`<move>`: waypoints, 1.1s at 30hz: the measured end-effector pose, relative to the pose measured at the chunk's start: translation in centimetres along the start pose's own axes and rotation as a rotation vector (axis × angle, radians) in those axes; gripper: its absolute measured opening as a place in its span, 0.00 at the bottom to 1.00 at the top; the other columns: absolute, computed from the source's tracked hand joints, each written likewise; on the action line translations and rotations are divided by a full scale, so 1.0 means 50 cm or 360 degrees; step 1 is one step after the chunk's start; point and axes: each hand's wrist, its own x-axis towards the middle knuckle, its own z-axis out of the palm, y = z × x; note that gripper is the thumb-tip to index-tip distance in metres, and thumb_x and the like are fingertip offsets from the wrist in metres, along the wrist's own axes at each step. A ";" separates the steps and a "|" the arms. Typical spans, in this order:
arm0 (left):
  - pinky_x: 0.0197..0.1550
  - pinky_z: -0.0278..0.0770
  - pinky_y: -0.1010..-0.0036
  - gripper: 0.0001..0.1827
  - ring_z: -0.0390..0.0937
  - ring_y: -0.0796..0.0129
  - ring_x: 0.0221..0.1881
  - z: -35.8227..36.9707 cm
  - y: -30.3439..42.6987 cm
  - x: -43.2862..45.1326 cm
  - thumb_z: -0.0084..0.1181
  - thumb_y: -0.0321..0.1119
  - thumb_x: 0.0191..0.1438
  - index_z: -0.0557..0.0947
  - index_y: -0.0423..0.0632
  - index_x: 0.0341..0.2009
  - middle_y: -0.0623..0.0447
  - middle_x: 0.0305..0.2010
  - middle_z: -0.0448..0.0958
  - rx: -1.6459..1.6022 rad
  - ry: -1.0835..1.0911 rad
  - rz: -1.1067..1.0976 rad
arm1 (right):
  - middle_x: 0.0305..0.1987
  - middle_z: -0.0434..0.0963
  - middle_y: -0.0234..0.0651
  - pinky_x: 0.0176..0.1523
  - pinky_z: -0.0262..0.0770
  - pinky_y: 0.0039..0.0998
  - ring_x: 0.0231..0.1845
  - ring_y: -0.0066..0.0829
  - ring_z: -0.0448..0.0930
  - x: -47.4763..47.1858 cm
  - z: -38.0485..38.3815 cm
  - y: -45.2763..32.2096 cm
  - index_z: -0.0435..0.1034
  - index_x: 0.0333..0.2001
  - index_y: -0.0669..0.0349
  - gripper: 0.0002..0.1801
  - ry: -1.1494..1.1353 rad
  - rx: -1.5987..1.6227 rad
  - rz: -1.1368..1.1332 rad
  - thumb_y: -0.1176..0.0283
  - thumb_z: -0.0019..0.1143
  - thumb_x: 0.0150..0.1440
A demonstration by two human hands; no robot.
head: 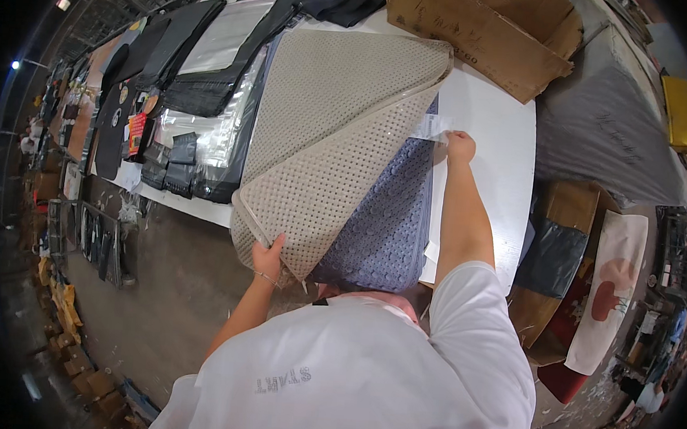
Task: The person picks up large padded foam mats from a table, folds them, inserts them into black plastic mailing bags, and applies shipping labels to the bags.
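Observation:
A beige perforated mat (318, 148) lies on the white table (496, 135), its right side folded over to the left. My left hand (267, 258) grips the edge of this mat near its lower corner. Under it, a blue-purple mat with a bumpy surface (384, 217) shows on the right, hanging towards my body. With its fingertips my right hand (461, 147) pinches a clear plastic piece with a printed label (431, 127), which reaches over the blue-purple mat from beneath the beige fold.
Dark folded plastic bags (201, 82) and clear bags (228, 33) are piled at the left. An open cardboard box (478, 34) stands at the back right, beside a large grey wrapped bundle (602, 124). Another carton (562, 213) is below it.

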 end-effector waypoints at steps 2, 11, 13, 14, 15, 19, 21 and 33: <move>0.54 0.74 0.69 0.19 0.78 0.63 0.50 0.033 0.035 0.014 0.63 0.26 0.57 0.79 0.31 0.52 0.46 0.52 0.81 0.0053 -0.0060 0.0052 | 0.33 0.79 0.42 0.33 0.75 0.30 0.29 0.33 0.80 -0.026 -0.024 0.016 0.74 0.41 0.69 0.15 0.0289 0.0643 -0.0049 0.69 0.65 0.55; 0.46 0.78 0.67 0.18 0.82 0.54 0.44 0.053 0.103 -0.018 0.62 0.32 0.57 0.81 0.41 0.51 0.43 0.48 0.83 0.1067 -0.0658 0.0466 | 0.52 0.76 0.49 0.44 0.85 0.29 0.47 0.44 0.85 -0.472 -0.284 -0.173 0.60 0.53 0.65 0.13 0.0000 0.1733 0.0062 0.80 0.46 0.65; 0.43 0.78 0.64 0.20 0.81 0.51 0.43 0.091 0.147 -0.030 0.62 0.33 0.55 0.81 0.47 0.53 0.47 0.48 0.82 0.1398 -0.0956 0.0844 | 0.54 0.76 0.48 0.47 0.85 0.28 0.49 0.44 0.84 -0.525 -0.337 -0.211 0.59 0.56 0.65 0.16 -0.0049 0.1778 -0.0030 0.80 0.45 0.65; 0.41 0.79 0.63 0.21 0.80 0.49 0.42 0.110 0.167 -0.038 0.62 0.33 0.53 0.80 0.50 0.54 0.49 0.49 0.82 0.1558 -0.1092 0.1037 | 0.55 0.75 0.48 0.48 0.85 0.28 0.50 0.44 0.84 -0.546 -0.359 -0.225 0.59 0.58 0.65 0.18 -0.0086 0.1798 -0.0074 0.80 0.45 0.65; 0.41 0.79 0.61 0.21 0.80 0.48 0.42 0.131 0.184 -0.048 0.60 0.34 0.54 0.80 0.52 0.54 0.50 0.46 0.82 0.1614 -0.1293 0.1080 | 0.56 0.75 0.47 0.49 0.85 0.27 0.51 0.43 0.83 -0.565 -0.379 -0.239 0.59 0.59 0.65 0.19 -0.0085 0.1809 -0.0090 0.80 0.44 0.65; 0.43 0.79 0.58 0.21 0.80 0.49 0.44 0.179 0.247 -0.082 0.54 0.36 0.59 0.79 0.56 0.58 0.53 0.48 0.82 0.1848 -0.1756 0.1049 | 0.58 0.75 0.46 0.52 0.84 0.27 0.54 0.42 0.82 -0.618 -0.425 -0.271 0.61 0.61 0.65 0.20 -0.0067 0.1894 -0.0156 0.81 0.45 0.64; 0.43 0.79 0.59 0.21 0.80 0.49 0.45 0.158 0.259 -0.082 0.54 0.37 0.59 0.79 0.54 0.57 0.52 0.49 0.82 0.1837 -0.1651 0.1042 | 0.58 0.75 0.46 0.52 0.84 0.27 0.55 0.42 0.82 -0.650 -0.441 -0.289 0.62 0.60 0.66 0.20 -0.0021 0.1927 -0.0191 0.81 0.46 0.64; 0.36 0.75 0.61 0.15 0.78 0.43 0.30 -0.227 0.661 -0.206 0.61 0.30 0.47 0.84 0.40 0.41 0.41 0.32 0.81 0.1930 -0.0414 0.1576 | 0.62 0.72 0.51 0.54 0.83 0.33 0.58 0.46 0.80 -0.691 -0.476 -0.338 0.50 0.68 0.60 0.32 -0.0060 0.1846 -0.0561 0.84 0.49 0.63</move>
